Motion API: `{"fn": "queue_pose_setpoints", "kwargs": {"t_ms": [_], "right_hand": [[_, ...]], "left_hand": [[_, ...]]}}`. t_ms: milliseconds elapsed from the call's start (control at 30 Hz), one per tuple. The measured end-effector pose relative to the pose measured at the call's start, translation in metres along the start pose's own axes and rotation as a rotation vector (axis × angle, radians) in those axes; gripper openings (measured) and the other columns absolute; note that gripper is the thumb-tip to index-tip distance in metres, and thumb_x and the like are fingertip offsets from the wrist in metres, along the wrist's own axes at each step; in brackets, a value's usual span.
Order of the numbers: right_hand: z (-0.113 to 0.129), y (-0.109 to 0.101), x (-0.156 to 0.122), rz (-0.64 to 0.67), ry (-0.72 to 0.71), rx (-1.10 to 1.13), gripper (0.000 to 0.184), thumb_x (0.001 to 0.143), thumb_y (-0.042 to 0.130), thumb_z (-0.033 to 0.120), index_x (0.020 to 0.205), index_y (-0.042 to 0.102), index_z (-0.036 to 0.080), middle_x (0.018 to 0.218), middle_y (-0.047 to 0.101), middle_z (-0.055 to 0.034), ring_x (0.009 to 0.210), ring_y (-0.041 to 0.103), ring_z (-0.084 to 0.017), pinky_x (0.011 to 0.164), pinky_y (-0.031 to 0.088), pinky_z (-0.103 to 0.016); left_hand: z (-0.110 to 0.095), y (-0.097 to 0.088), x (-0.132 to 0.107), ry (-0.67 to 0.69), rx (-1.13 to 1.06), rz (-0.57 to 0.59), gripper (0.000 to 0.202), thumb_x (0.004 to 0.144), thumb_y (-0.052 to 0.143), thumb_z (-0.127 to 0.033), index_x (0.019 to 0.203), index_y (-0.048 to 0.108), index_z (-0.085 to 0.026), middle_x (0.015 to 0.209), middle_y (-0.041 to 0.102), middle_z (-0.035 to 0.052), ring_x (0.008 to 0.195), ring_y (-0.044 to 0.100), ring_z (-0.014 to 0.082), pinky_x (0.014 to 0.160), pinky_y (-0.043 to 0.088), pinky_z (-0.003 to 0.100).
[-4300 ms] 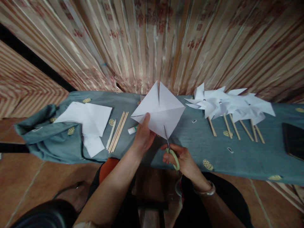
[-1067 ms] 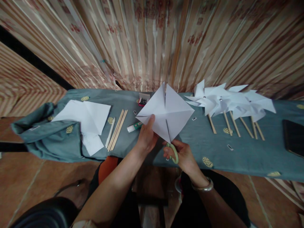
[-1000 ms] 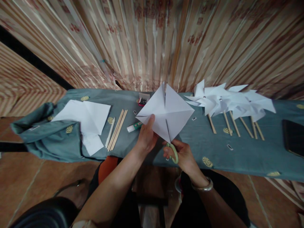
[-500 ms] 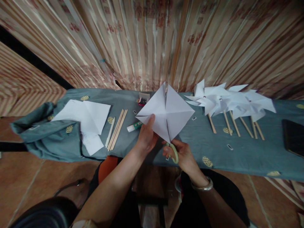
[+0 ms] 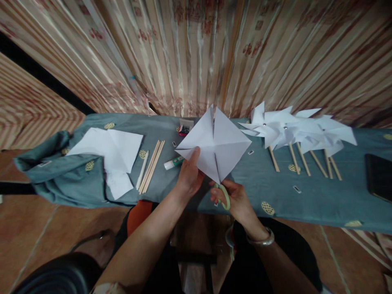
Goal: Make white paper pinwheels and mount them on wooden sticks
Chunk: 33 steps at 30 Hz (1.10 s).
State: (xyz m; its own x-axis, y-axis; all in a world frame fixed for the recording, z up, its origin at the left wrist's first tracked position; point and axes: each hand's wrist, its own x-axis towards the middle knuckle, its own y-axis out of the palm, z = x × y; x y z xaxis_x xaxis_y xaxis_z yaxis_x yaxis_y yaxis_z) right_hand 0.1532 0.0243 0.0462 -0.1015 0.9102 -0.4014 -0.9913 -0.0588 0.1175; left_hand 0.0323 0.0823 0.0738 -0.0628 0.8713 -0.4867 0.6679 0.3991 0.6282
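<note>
Left hand (image 5: pixel 190 179) pinches the white paper square (image 5: pixel 228 141) over the table (image 5: pixel 306 196) edge. Right hand (image 5: pixel 237 201) is closed round green scissors (image 5: pixel 226 197), blades at its bottom corner. I see the top slit done, right corner uncut.

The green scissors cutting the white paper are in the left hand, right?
Not quite. The head view shows the green scissors in the right hand. The left hand holds the white paper being cut.
</note>
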Motion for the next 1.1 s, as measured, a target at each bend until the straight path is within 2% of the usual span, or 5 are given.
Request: {"fn": "queue_pose_setpoints", "kwargs": {"t_ms": [567,700,900,1000,1100], "right_hand": [[-0.0006,0.0021,0.0001,-0.036,0.004,0.031,0.047,0.05,0.088,0.053,0.073,0.07,0.016,0.049,0.063,0.0001,0.041,0.052,-0.01,0.041,0.043,-0.022],[-0.0035,0.0019,0.0008,-0.047,0.004,0.038,0.047,0.05,0.088,0.052,0.073,0.071,0.016,0.049,0.063,-0.0003,0.042,0.054,-0.011,0.041,0.044,-0.023],[-0.0013,0.0029,0.0008,-0.047,0.011,0.039,0.047,0.048,0.088,0.053,0.072,0.07,0.017,0.049,0.063,0.0007,0.041,0.053,-0.01,0.041,0.044,-0.023],[0.0002,0.0017,-0.0008,-0.011,-0.007,0.001,0.048,0.053,0.084,0.057,0.075,0.07,0.017,0.052,0.064,0.0001,0.044,0.054,-0.011,0.042,0.045,-0.022],[-0.0004,-0.0014,-0.0039,0.046,-0.035,-0.064,0.047,0.061,0.079,0.059,0.08,0.069,0.018,0.057,0.065,-0.0005,0.048,0.057,-0.012,0.043,0.044,-0.022]], "left_hand": [[0.0009,-0.0016,0.0009,0.015,0.031,0.011,0.015,0.094,0.055,-0.024,0.1,0.065,-0.016,0.085,0.073,0.0016,0.075,0.067,0.0132,0.075,0.053,0.024],[-0.0001,0.0,0.0007,0.005,0.012,0.001,0.013,0.092,0.059,-0.024,0.097,0.066,-0.015,0.082,0.072,0.0013,0.07,0.066,0.0122,0.071,0.052,0.023],[0.0002,-0.0009,0.0005,-0.006,0.018,-0.003,0.015,0.089,0.062,-0.026,0.099,0.067,-0.016,0.085,0.072,0.0015,0.072,0.066,0.0131,0.077,0.053,0.025],[0.0003,-0.0018,0.001,0.012,0.025,0.005,0.013,0.091,0.06,-0.025,0.096,0.067,-0.015,0.084,0.072,0.0016,0.07,0.066,0.012,0.074,0.052,0.024],[-0.0022,-0.0027,0.0025,0.021,0.015,-0.003,0.014,0.089,0.062,-0.025,0.098,0.067,-0.015,0.083,0.072,0.002,0.073,0.067,0.0131,0.077,0.053,0.025]]}}
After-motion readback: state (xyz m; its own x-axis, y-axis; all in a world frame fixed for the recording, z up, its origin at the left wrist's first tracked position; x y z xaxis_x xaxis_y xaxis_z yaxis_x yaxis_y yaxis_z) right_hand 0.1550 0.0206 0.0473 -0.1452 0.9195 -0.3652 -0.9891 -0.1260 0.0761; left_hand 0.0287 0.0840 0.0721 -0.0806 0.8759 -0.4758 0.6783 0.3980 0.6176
